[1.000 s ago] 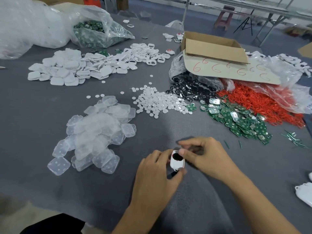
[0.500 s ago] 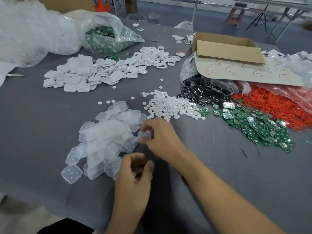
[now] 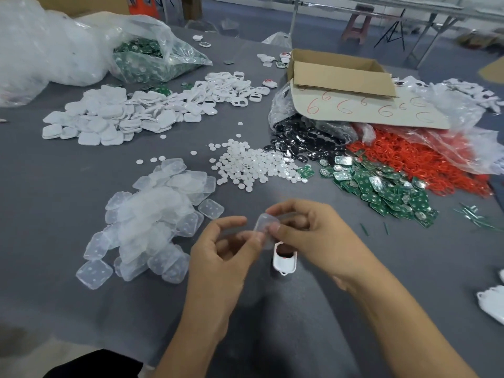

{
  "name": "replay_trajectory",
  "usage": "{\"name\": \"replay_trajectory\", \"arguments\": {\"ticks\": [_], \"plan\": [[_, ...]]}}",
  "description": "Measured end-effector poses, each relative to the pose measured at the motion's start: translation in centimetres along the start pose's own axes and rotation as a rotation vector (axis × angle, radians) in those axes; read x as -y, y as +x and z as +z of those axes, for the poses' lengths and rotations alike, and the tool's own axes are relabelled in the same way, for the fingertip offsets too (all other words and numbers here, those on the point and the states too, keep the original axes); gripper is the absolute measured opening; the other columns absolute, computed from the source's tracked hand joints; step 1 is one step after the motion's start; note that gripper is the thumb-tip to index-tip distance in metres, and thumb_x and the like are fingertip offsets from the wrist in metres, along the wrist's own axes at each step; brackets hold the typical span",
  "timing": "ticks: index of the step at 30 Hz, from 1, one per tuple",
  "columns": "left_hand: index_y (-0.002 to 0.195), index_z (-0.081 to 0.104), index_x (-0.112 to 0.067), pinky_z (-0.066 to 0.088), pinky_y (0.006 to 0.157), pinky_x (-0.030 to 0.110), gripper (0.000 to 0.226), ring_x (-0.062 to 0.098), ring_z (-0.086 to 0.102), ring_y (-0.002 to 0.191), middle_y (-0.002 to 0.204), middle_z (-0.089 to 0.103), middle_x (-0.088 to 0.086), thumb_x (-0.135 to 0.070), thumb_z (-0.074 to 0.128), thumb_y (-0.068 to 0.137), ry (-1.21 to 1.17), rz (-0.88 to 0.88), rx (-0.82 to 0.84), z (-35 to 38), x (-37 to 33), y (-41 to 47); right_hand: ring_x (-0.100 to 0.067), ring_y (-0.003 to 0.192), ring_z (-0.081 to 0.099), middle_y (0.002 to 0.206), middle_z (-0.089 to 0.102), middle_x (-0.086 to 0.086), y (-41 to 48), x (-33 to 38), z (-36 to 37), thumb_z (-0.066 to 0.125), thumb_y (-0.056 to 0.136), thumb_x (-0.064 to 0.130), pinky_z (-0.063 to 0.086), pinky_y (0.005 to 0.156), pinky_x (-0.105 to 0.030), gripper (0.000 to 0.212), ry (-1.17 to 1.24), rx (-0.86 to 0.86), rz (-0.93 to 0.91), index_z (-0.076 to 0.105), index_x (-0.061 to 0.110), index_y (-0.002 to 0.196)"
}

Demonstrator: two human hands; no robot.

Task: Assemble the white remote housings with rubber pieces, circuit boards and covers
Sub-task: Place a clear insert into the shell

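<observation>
Both hands are raised just above the grey worktop with one translucent rubber piece between them. The right hand pinches its far side, thumb against curled fingers. The left hand has its fingers curled and its thumb tip pressed on the piece's near edge, so both hands are clamped on the same soft square.

Directly below the right hand's thumb, a white remote housing lies flat on the worktop, open side up, with a dark round part showing inside it. It is touched by neither hand.

Just to the left of the left hand lies a loose heap of rubber pieces. Beyond both hands lies a scatter of small white discs. Beyond the right hand and off to its right lie green circuit boards, with red rubber rings and glossy black parts further back, both spilling from clear bags.

Far beyond the left hand lies a pile of white covers. A cardboard box stands far beyond the right hand.
</observation>
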State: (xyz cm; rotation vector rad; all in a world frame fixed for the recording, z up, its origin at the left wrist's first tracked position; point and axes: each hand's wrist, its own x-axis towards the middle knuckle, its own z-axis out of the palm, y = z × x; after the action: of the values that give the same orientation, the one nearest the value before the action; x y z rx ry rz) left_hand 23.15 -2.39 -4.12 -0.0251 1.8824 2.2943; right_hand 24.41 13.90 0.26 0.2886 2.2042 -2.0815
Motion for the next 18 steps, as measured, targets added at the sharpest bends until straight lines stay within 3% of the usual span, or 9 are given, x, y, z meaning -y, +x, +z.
{"name": "replay_trajectory", "arguments": {"ticks": [3,6,8,11,15,18], "plan": [[0.097,0.071,-0.036,0.055,0.071,0.018,0.029,0.008,0.072,0.078,0.086,0.077,0.001,-0.015,0.083,0.081,-0.033,-0.047,0.066,0.9,-0.1,-0.8,-0.017,0.069,0.066,0.080,0.067,-0.022,-1.1,0.1,-0.8,0.064,0.091,-0.006,0.054,0.063,-0.022,0.012,0.122,-0.028,0.033,0.069,-0.002,0.101],[0.112,0.065,-0.026,0.057,0.078,0.029,0.033,0.014,0.071,0.080,0.092,0.078,0.008,-0.013,0.079,0.084,-0.166,-0.113,0.077,1.9,-0.3,-1.3,-0.024,0.077,0.070,0.088,0.070,-0.026,-2.4,0.3,-1.5,0.065,0.090,-0.004,0.057,0.067,-0.025,0.020,0.229,-0.028,0.047,0.064,-0.001,0.110],[0.120,0.060,-0.019,0.059,0.075,0.028,0.045,0.018,0.073,0.083,0.097,0.077,0.014,-0.016,0.079,0.079,-0.288,-0.145,0.092,2.5,-0.7,-1.5,-0.027,0.082,0.071,0.093,0.074,-0.024,-3.3,0.4,-1.9,0.066,0.090,-0.001,0.057,0.069,-0.027,0.025,0.229,-0.029,0.038,0.063,0.003,0.115],[0.123,0.060,-0.018,0.058,0.067,0.022,0.054,0.018,0.075,0.084,0.096,0.077,0.008,-0.020,0.081,0.073,-0.319,-0.103,0.104,2.9,-1.2,-1.9,-0.025,0.080,0.070,0.092,0.075,-0.021,-4.2,0.4,-2.1,0.068,0.087,-0.003,0.056,0.069,-0.026,0.031,0.265,-0.059,0.005,0.063,0.004,0.117],[0.121,0.061,-0.029,0.057,0.074,0.023,0.053,0.015,0.074,0.094,0.107,0.075,-0.003,-0.017,0.087,0.077,-0.149,0.044,0.157,2.7,-1.6,-1.5,-0.023,0.077,0.070,0.084,0.074,-0.012,-6.0,-0.3,-2.2,0.067,0.085,-0.010,0.057,0.072,-0.028,0.040,0.270,-0.019,-0.007,0.062,0.008,0.120],[0.124,0.055,-0.038,0.058,0.076,0.024,0.053,0.016,0.074,0.089,0.115,0.069,-0.010,-0.016,0.081,0.083,0.147,0.203,0.336,2.2,-2.6,-0.2,-0.016,0.085,0.072,0.093,0.076,-0.007,-6.5,0.3,-2.5,0.073,0.087,0.006,0.054,0.075,-0.020,0.028,0.049,0.050,-0.039,0.068,0.014,0.113]]}}
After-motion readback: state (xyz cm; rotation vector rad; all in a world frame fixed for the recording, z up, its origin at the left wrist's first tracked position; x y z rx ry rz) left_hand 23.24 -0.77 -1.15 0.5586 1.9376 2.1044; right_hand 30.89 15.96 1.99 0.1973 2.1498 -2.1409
